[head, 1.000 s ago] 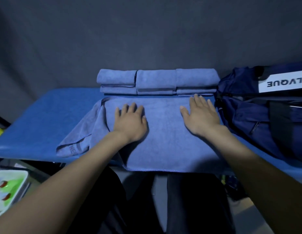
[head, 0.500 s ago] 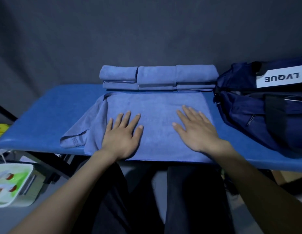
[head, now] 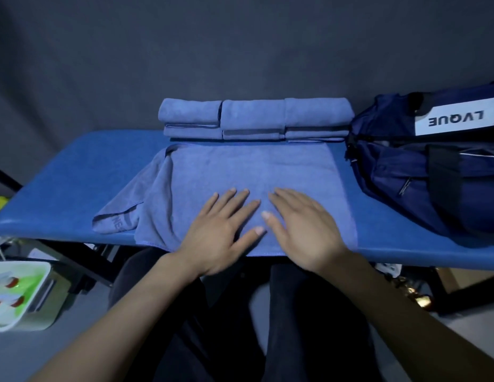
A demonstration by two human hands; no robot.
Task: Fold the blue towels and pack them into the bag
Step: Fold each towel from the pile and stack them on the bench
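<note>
You are looking at a staged indoor work station rather than a lived-in room: a dark grey fabric backdrop [head: 240, 51] hangs behind a blue padded table [head: 74, 183] on black metal legs, with a plastic bin [head: 19, 293] and clutter on the pale floor beneath.
</note>
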